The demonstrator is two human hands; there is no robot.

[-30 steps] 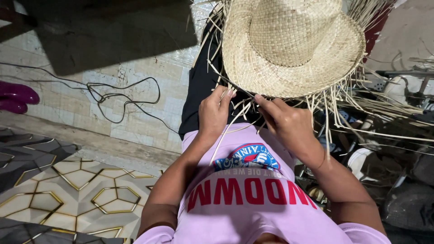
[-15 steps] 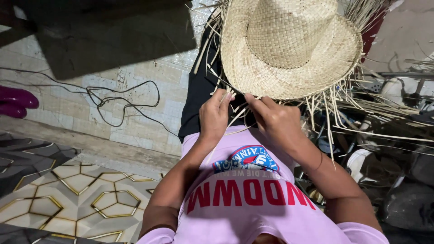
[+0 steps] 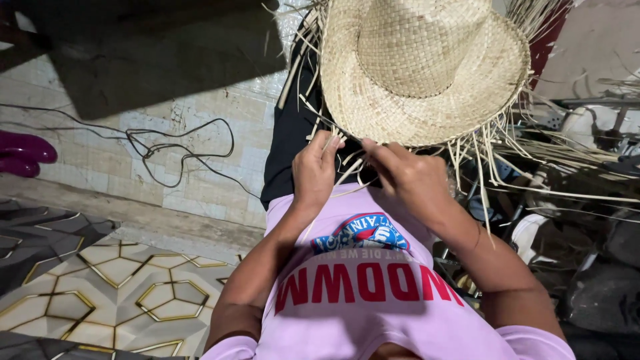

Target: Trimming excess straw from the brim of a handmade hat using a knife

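A pale woven straw hat [image 3: 420, 67] rests on my lap, crown up, with loose straw strands [image 3: 480, 153] sticking out all around its brim. My left hand [image 3: 315, 170] pinches strands at the near edge of the brim. My right hand [image 3: 408, 179] grips other strands right beside it, fingertips at the brim's edge. Both hands sit close together over my dark trousers [image 3: 290, 133] and pink printed shirt [image 3: 360, 287].
A black cable [image 3: 180, 143] loops over the tiled floor at left. Purple boots [image 3: 23, 150] lie at the far left edge. A patterned mat [image 3: 113, 280] covers the lower left. Straw bundles and dark clutter [image 3: 580, 200] crowd the right side.
The hat has shifted slightly left and turned a little. My right hand has moved left toward my left hand, and both keep working strands at the brim.
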